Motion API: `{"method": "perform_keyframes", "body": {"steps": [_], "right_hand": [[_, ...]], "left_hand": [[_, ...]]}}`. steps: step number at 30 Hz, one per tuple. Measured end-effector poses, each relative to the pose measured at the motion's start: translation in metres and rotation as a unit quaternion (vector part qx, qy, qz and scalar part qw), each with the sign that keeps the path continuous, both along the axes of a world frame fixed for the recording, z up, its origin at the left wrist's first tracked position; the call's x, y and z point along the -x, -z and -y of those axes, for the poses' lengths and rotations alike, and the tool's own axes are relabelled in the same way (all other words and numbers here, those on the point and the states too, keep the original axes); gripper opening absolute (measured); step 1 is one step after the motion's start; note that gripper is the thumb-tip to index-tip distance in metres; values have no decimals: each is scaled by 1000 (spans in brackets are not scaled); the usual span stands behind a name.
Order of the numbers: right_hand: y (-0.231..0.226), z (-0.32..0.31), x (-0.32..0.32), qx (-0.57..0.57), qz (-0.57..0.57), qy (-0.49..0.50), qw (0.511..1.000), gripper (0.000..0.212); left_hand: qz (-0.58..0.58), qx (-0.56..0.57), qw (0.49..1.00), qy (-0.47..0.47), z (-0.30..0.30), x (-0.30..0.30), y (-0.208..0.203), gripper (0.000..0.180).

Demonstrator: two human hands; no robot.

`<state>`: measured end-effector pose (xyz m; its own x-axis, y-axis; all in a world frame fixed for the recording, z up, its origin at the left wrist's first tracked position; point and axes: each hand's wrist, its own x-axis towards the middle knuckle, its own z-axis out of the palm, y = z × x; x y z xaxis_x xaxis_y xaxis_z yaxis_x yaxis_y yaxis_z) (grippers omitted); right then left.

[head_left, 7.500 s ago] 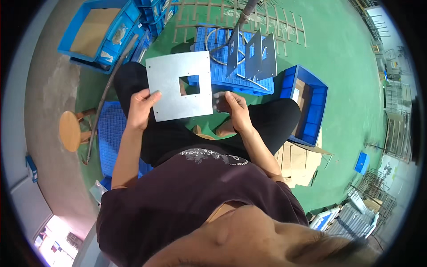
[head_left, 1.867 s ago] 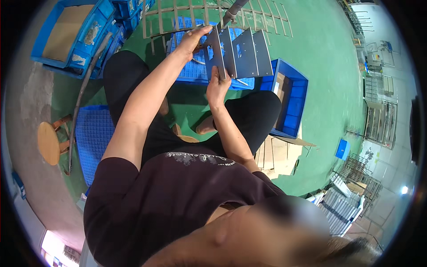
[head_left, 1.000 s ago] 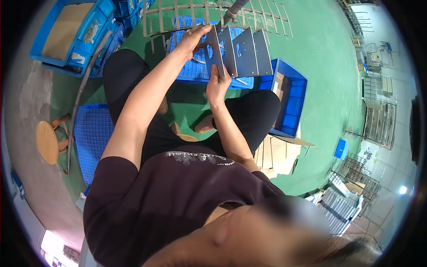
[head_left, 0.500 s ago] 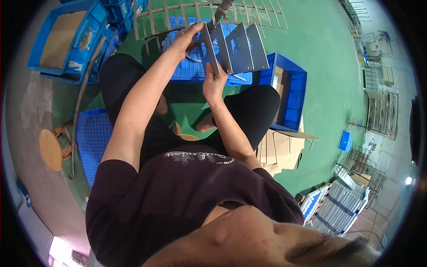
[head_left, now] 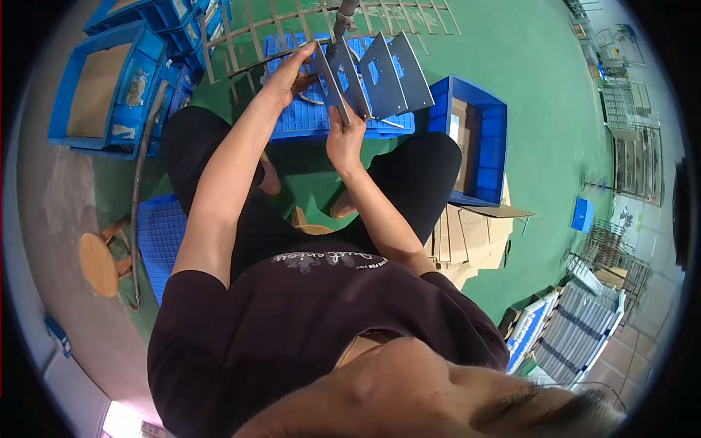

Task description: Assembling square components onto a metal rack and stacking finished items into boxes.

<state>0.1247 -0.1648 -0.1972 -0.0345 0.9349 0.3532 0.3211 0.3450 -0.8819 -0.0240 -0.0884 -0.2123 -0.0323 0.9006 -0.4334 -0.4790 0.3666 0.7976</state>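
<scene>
Several dark grey metal plates with cut-outs and small holes stand upright side by side, tilted, over a blue plastic crate. My left hand is closed on the upper edge of the leftmost metal plate. Lower down, my right hand grips the bottom end of that same plate, its fingertips partly hidden behind it. Whether the plates are joined to each other I cannot tell. Just behind them rises a dark metal pole.
A metal lattice rack lies beyond the crate. To the right is a blue bin with cardboard inside, beside flattened cardboard. At left are blue bins, a leaning metal bar and a wooden stool.
Both hands and the plates sit slightly further left in the picture, while much of the surroundings has shifted as the view turned a little. The grip on the leftmost plate looks the same.
</scene>
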Motion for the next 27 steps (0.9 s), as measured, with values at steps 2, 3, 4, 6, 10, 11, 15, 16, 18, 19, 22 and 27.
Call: {"method": "perform_keyframes", "body": {"steps": [2,3,4,6,10,11,15,16,18,19,22,27], "right_hand": [[1,-1,0,-18,-1,3,1000,23],[0,-1,0,-31,-2,5,999,23],[0,-1,0,-30,-3,6,1000,23],[-3,-1,-1,-5,3,-2,1000,25],[-3,-2,-2,17,28,-7,999,26],[-2,-4,-2,-1,17,-4,1000,25],[-7,-3,-5,9,25,-8,1000,25],[-5,-3,-6,15,27,-15,999,26],[-5,-3,-7,12,19,-14,1000,26],[-6,-2,-8,10,11,-20,1000,27],[-8,8,-13,43,30,-28,998,32],[0,37,-31,108,114,-53,986,39]], "left_hand": [[-8,-5,1000,-16,1,-2,-1,64],[-9,-3,1000,-15,1,-2,-1,64],[-11,-5,1000,-17,1,-1,-2,63],[-12,-7,999,-43,1,-3,-2,63],[-23,10,1000,-19,0,2,3,63],[-34,14,999,-15,1,1,0,65],[-55,19,998,-8,-1,1,-2,75],[-55,18,998,-3,-1,2,-2,75],[-40,39,998,13,-1,5,-1,68],[-33,51,998,21,-1,4,-1,64],[-34,54,997,34,6,3,-6,67],[7,74,995,69,12,9,-4,77]]}}
